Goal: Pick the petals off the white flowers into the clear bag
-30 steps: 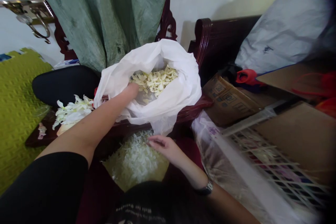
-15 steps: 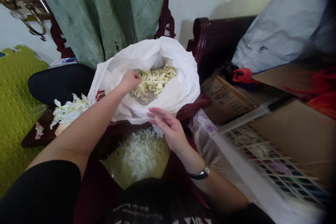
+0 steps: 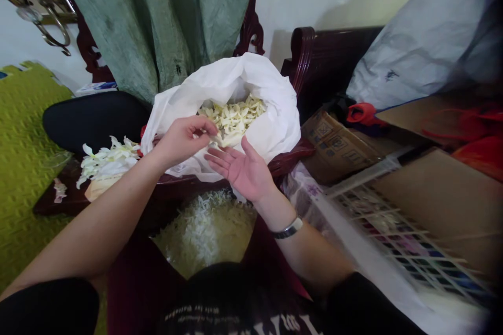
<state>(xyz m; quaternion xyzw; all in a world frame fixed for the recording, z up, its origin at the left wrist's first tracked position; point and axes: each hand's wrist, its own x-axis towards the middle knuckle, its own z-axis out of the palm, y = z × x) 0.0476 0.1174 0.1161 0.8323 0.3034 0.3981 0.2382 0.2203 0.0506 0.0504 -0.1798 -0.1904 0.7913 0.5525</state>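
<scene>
A white plastic bag [image 3: 267,89] stands open on a dark red wooden table, with pale yellow petals [image 3: 236,115] piled inside. My left hand [image 3: 184,136] hovers at the bag's front rim, fingers pinched on a few petals. My right hand [image 3: 239,167] lies palm up and open just beneath it, fingers spread, a watch on the wrist. Below both hands a heap of white shredded petals [image 3: 206,225] lies on a clear sheet near my lap.
White flowers [image 3: 108,159] are heaped left of the bag beside a black cushion [image 3: 94,118]. A green curtain [image 3: 157,21] hangs behind. Cardboard boxes [image 3: 338,141], a wire rack [image 3: 396,225] and a grey sack [image 3: 424,47] crowd the right. A green mat [image 3: 23,146] covers the left.
My left hand came out of the bag with petals pinched in it. My right hand rose from the shredded heap and turned palm up under the left.
</scene>
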